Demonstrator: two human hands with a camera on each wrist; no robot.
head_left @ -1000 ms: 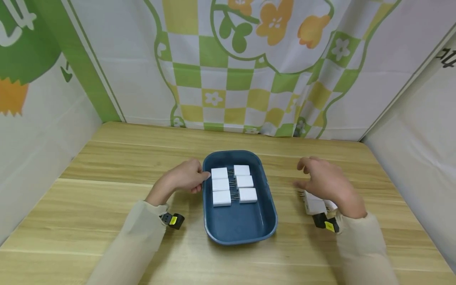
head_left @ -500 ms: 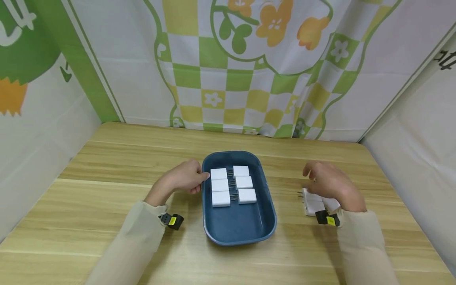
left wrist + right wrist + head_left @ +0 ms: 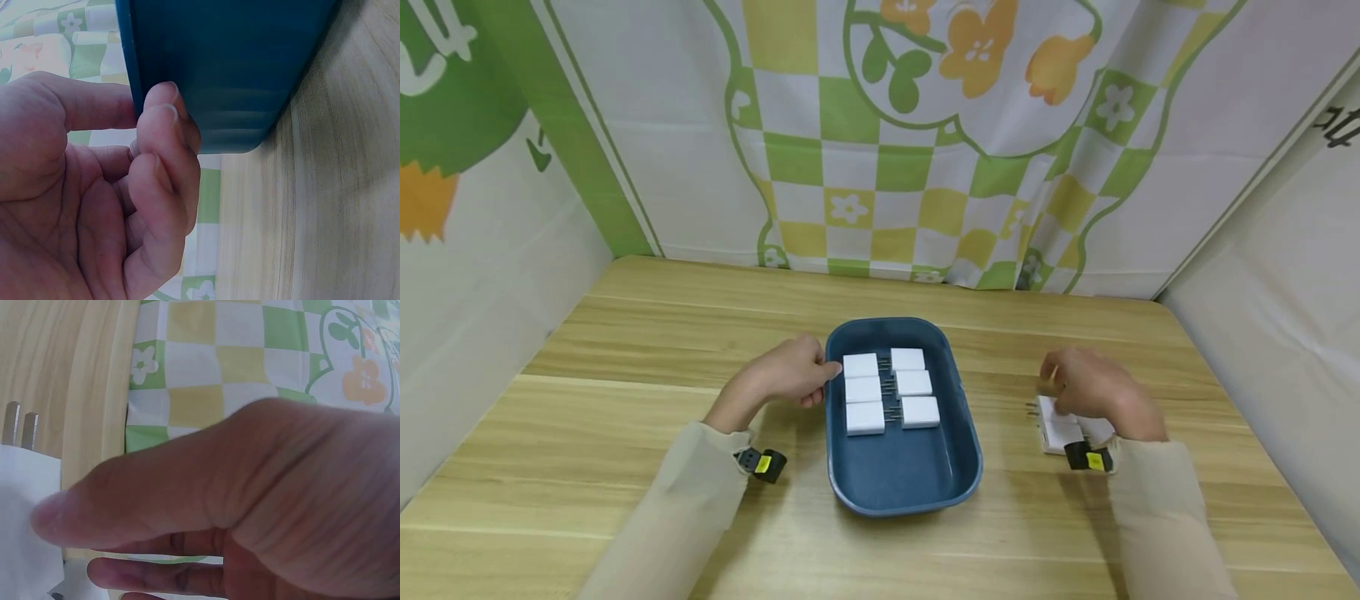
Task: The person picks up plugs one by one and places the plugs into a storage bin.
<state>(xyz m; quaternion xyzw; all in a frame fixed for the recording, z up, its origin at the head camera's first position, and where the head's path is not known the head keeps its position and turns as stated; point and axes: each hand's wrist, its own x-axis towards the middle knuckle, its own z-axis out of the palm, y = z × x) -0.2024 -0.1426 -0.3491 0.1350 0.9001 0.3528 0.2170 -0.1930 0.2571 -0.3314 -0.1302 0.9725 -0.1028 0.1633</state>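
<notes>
- The left hand (image 3: 786,367) pinched the blue tray (image 3: 910,467) by its left edge, fingers bent.
- The right hand (image 3: 1093,387) was partly spread, its thumb at a white plug (image 3: 25,487) on the table (image 3: 1030,533); I couldn't tell if they touched.
- Six more plugs (image 3: 863,389) lay in the tray, in two rows.

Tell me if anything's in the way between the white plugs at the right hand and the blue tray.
Nothing visible stands on the table between the white plugs and the blue tray; only the tray's raised right rim needs clearing. The left hand grips the opposite rim, so it looks out of the way.
</notes>
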